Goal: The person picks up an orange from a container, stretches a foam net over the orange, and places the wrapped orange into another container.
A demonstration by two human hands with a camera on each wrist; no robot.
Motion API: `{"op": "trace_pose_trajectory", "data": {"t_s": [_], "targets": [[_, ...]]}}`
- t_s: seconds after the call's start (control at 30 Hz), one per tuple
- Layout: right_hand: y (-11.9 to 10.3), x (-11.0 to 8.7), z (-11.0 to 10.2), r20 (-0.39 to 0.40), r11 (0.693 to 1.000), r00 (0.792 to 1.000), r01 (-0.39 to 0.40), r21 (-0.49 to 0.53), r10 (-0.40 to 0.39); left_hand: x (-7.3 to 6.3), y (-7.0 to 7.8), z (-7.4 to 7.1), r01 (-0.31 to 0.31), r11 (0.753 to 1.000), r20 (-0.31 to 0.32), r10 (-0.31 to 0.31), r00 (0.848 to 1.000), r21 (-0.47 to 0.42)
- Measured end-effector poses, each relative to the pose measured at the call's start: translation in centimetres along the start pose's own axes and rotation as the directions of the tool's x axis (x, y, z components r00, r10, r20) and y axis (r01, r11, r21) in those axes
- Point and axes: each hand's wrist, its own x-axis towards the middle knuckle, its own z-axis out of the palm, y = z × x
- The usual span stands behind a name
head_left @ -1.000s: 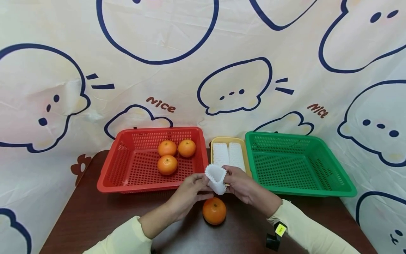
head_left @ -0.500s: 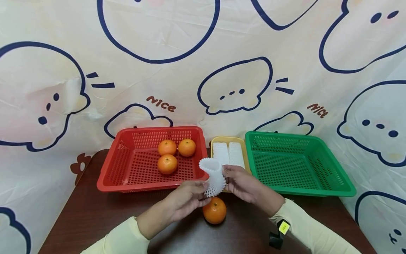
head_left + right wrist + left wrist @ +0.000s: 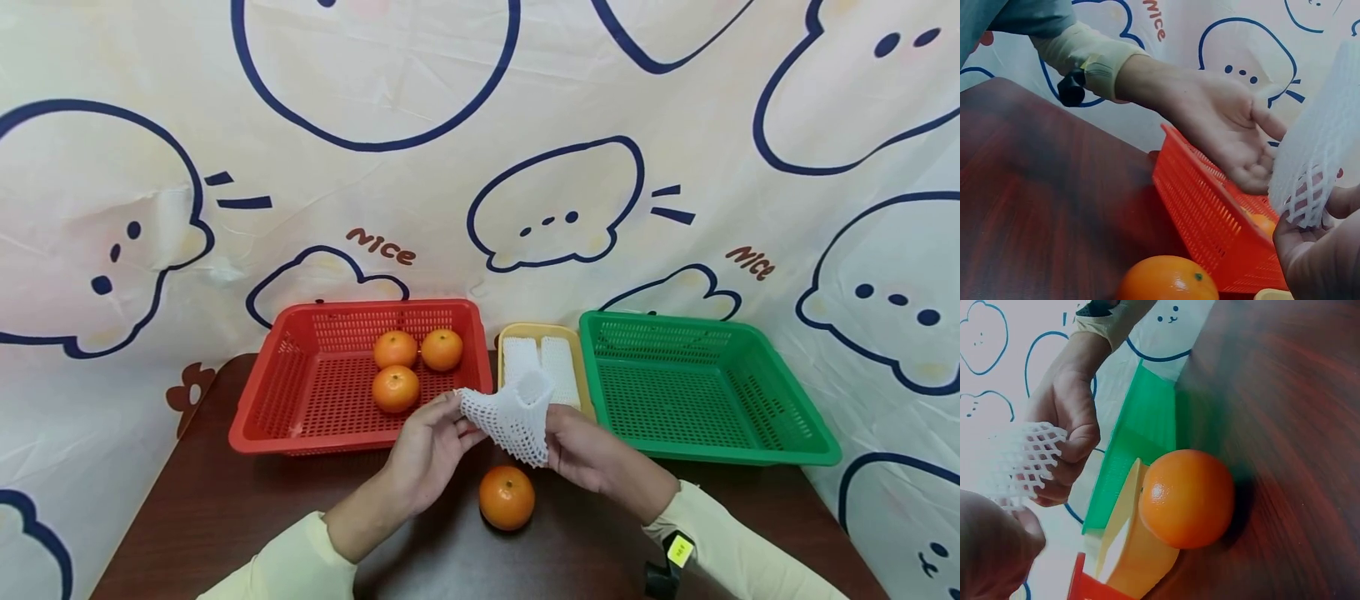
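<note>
Between my hands, a white foam fruit net (image 3: 513, 421) is held up with its upper mouth spread wide. My left hand (image 3: 420, 462) pinches its stretched left edge, palm partly turned up. On the other side, my right hand (image 3: 588, 446) grips the net with thumb and curled fingers, close to its lower end in the right wrist view. An orange fruit like a mandarin (image 3: 507, 498) sits on the table just below the net, touched by neither hand. The net's mesh (image 3: 1029, 459) shows pulled open in the left wrist view.
A red basket (image 3: 322, 442) with three more mandarins (image 3: 396, 389) stands at left. A yellow tray (image 3: 577, 350) of flat white foam nets (image 3: 557, 367) sits behind my hands. At right stands a green basket (image 3: 705, 454). A patterned cloth hangs behind.
The net has turned and been stretched sideways, its mouth widening. My left hand has shifted left and up with the net's edge; my right hand has moved slightly. The mandarins have stayed put.
</note>
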Motion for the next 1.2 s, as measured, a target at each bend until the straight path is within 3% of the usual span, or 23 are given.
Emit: {"op": "trace_pose_trajectory", "data": {"t_s": [0.13,0.23,0.37,0.53,0.63,0.77,0.87,1.03,1.1,1.2], "targets": [[0.3,-0.1,0.0,0.004,1.000,1.000,0.001,0.017,-0.001,0.1,-0.4,0.0,-0.013,0.999,-0.032,0.014,0.999,0.029],[0.3,-0.1,-0.2,0.014,0.999,1.000,0.004,0.050,-0.004,0.0,-0.6,0.0,0.029,0.996,-0.045,-0.025,0.999,0.081],[0.4,-0.1,-0.5,0.023,0.996,1.000,0.010,0.086,-0.012,-0.4,-0.8,-0.2,0.085,0.988,-0.011,-0.085,0.996,0.130],[0.8,-0.5,-0.9,0.021,0.998,1.000,-0.004,0.066,0.002,-1.0,-1.2,-0.3,0.131,0.975,-0.004,-0.132,0.991,0.180],[1.2,-0.9,-1.2,0.023,0.999,0.999,-0.037,0.038,0.036,-1.2,-1.7,-0.5,0.151,0.965,-0.038,-0.147,0.988,0.213],[2.2,-1.5,-1.5,0.021,0.997,0.997,-0.071,0.010,0.070,-1.6,-2.8,-0.8,0.151,0.950,-0.129,-0.119,0.984,0.273],[3.4,-1.7,-1.5,0.004,0.997,0.997,-0.077,0.009,0.077,-2.0,-3.8,-1.0,0.163,0.920,-0.220,-0.087,0.972,0.356],[5.7,-1.5,-1.5,-0.057,0.996,0.995,-0.076,0.042,0.079,-2.0,-5.4,-1.0,0.186,0.830,-0.348,0.010,0.937,0.526],[6.4,-1.3,-1.5,-0.083,0.996,0.993,-0.076,0.056,0.080,-1.8,-5.9,-1.1,0.186,0.797,-0.377,0.056,0.924,0.574],[7.2,-1.0,-1.7,-0.123,0.996,0.990,-0.065,0.062,0.072,-1.6,-6.5,-1.3,0.178,0.769,-0.400,0.108,0.910,0.613]]}}
